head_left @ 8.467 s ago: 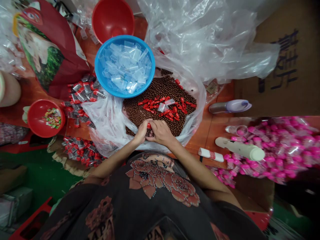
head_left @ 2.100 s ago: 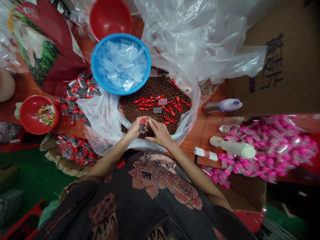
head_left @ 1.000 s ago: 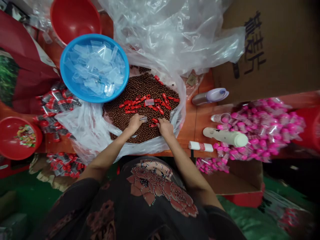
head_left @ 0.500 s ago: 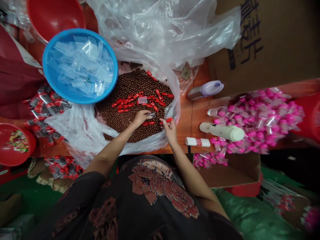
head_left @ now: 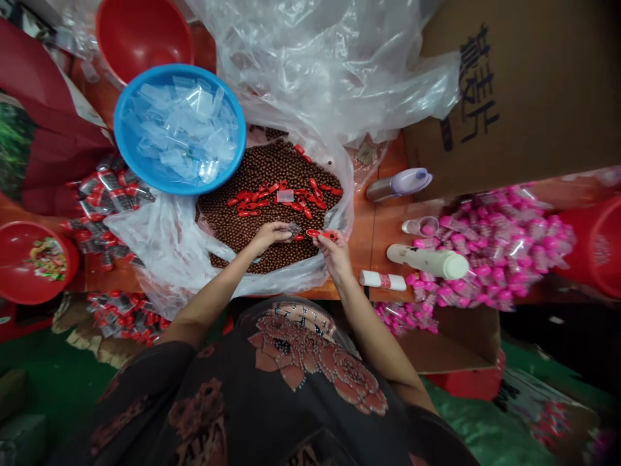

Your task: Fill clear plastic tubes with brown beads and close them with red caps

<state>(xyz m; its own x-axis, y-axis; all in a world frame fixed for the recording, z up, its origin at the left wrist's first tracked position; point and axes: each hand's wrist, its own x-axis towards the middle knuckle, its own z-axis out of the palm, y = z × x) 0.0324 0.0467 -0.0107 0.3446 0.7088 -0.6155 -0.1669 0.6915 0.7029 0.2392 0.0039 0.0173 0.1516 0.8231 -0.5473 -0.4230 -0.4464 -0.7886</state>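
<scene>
My left hand [head_left: 272, 235] is closed on a small clear plastic container [head_left: 294, 228] that looks dark inside. Just to the right, my right hand [head_left: 336, 252] pinches a red plastic cap [head_left: 313, 233] at its fingertips, and more red shows against its fingers. A small gap separates container and cap. Both hands are over a heap of small brown balls [head_left: 237, 234] spread in an open clear plastic bag [head_left: 286, 283]. Several loose red caps [head_left: 252, 199] lie on the balls, with one clear container [head_left: 285, 196] among them.
A blue basin [head_left: 121, 152] of clear containers stands at the left, near red bowls [head_left: 145, 39]. Filled red-capped containers [head_left: 109, 191] pile beside it. On the right are a tumbler [head_left: 398, 184], a pale bottle [head_left: 427, 260], pink-capped containers [head_left: 504, 252] and a cardboard box [head_left: 528, 97].
The view has shifted slightly. My right hand has turned its red cap to point left toward the container, and the two are closer together. The container now looks darker.
</scene>
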